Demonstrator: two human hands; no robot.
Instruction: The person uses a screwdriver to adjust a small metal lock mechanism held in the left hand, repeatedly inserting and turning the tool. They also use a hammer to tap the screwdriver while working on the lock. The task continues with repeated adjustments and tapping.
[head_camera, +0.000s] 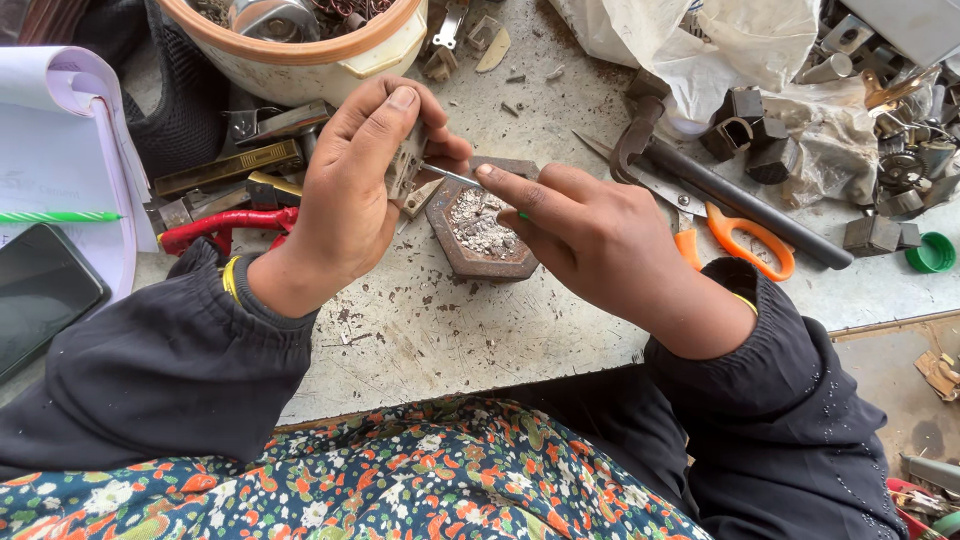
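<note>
Small metal part worked over a tray

Here the left hand (350, 195) grips a small grey metal part (405, 165) above the bench; the right hand (600, 245) pinches a thin tool (450, 176) against it. Below, a hexagonal brown tray (455, 250) holds pale filings.

Small grey metal part (407, 165) upright, thin metal rod (450, 176) touching it.

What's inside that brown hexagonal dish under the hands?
The brown hexagonal dish holds a heap of pale grey metal filings and small chips. Its right part is covered by the right hand, so what lies there cannot be seen.
</note>
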